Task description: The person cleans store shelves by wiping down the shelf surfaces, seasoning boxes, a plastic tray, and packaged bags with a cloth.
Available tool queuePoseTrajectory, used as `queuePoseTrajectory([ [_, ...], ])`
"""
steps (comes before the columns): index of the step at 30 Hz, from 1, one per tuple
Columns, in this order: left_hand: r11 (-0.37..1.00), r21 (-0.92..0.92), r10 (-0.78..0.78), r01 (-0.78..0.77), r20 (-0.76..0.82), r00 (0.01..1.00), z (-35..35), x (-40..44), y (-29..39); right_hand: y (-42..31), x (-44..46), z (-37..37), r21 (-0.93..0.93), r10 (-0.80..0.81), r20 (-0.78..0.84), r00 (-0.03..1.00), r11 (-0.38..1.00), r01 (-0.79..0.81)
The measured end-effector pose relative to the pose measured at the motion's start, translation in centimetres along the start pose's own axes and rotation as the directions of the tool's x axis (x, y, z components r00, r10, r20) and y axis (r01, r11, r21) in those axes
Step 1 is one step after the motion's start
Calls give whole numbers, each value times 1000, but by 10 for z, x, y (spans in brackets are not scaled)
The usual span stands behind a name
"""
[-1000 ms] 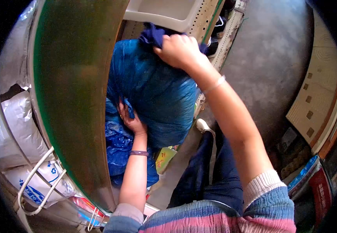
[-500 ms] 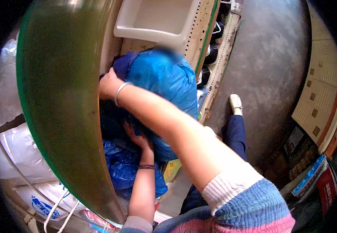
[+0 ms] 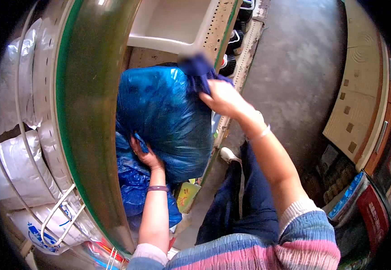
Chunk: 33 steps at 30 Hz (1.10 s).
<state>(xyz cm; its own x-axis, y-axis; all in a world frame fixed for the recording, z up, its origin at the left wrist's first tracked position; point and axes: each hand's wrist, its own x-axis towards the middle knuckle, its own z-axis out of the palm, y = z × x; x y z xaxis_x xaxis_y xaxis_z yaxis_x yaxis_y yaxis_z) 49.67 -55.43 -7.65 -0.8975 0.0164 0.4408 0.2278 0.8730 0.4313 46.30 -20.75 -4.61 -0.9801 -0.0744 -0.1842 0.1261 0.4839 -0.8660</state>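
A large, full blue plastic bag lies on the shelf before me. My left hand is at its lower left side, closed on a fold of blue plastic between thumb and fingers. Beneath that wrist spreads a crumpled darker blue plastic bag. My right hand grips a dark navy cloth at the upper right of the full bag. The cloth's top end is blurred.
A white plastic bin stands beyond the bag on the perforated shelf. Curved greenish glass rises at left, with white packages behind it. Black items with white handles line the lower shelf. Cartons stand across the grey floor.
My right hand has moved from the bag's left side to its upper right, carrying the navy cloth across. My left hand stays low on the bag, and the view has shifted.
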Motion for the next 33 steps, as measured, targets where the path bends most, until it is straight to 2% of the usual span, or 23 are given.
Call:
queuePoseTrajectory([
  [1, 1000, 13, -12, 12, 9, 1000, -1, -1, 3, 14, -23, 12, 151, -145, -131, 981, 975, 164],
  [2, 1000, 24, -21, 21, 12, 1000, 0, 1, 5, 18, -37, 30, 399, -73, -223, 972, 903, 160],
  [4, 999, 43, -31, 30, 23, 999, -3, 1, 5, 9, -40, 33, 667, 64, -115, 991, 744, 29],
  [6, 998, 48, -29, 28, 23, 999, -3, 1, 5, -5, -9, 30, 631, -4, -316, 949, 746, 213],
  [7, 998, 57, -37, 36, 22, 999, -2, 3, 5, -19, 7, 15, 673, -9, -182, 983, 728, 131],
  [9, 996, 76, -58, 56, 24, 998, -1, 3, 4, -11, 58, 24, 626, -38, -63, 997, 777, 69],
  [10, 995, 84, -51, 48, 37, 998, -4, 2, 6, -9, 68, 18, 627, 83, 55, 995, 773, -99],
  [12, 996, 85, -29, 24, 54, 998, -3, 6, 12, -7, 56, 13, 612, 23, -54, 998, 791, 15],
  [14, 995, 55, -83, 82, 25, 996, -2, 5, 14, 6, 29, 22, 469, -58, -167, 984, 873, 131],
  [15, 993, 39, -112, 111, 13, 994, -1, 4, 15, 11, 6, 18, 328, 1, -69, 998, 945, 22],
  [17, 993, 23, -113, 113, 20, 993, 0, 5, 12, 7, -40, -3, 194, 219, 117, 969, 952, -239],
  [18, 993, 16, -116, 115, 24, 993, 0, 4, 10, -4, -56, -18, 204, 355, 218, 909, 894, -398],
  [20, 992, 2, -126, 126, 32, 992, -1, 7, 20, -5, -69, -6, 675, 245, -172, 954, 735, -66],
  [21, 992, -2, -127, 127, 36, 991, -2, 8, 24, -5, -63, 0, 710, 252, -187, 950, 702, -47],
  [23, 993, -2, -119, 119, 25, 993, -3, 8, 22, -22, -29, 6, 766, 200, -6, 980, 630, -123],
  [24, 994, -2, -113, 113, 20, 993, -3, 8, 20, -20, 0, 23, 683, 111, -133, 985, 730, 9],
  [25, 996, 23, -90, 90, 25, 996, -3, 7, 16, -26, 23, 19, 696, 55, -154, 987, 714, 69],
  [26, 997, 48, -69, 67, 32, 997, -3, 6, 11, -29, 42, 3, 741, 35, 63, 997, 668, -70],
  [27, 996, 74, -49, 46, 37, 998, -3, 5, 7, -30, 62, 1, 666, 189, 132, 973, 710, -228],
  [28, 992, 101, -76, 72, 34, 997, -3, 4, 6, -29, 78, -1, 690, 64, 161, 985, 706, -159],
  [30, 980, 152, -130, 125, 29, 991, -3, 2, 6, -25, 82, 1, 708, 19, 184, 983, 691, -146],
  [31, 985, 112, -136, 131, 35, 990, -2, 3, 10, -13, 80, 15, 684, -32, 55, 998, 729, -14],
  [33, 988, 34, -154, 153, 44, 987, -5, 5, 18, -10, 38, 18, 691, 74, 5, 997, 721, -57],
])
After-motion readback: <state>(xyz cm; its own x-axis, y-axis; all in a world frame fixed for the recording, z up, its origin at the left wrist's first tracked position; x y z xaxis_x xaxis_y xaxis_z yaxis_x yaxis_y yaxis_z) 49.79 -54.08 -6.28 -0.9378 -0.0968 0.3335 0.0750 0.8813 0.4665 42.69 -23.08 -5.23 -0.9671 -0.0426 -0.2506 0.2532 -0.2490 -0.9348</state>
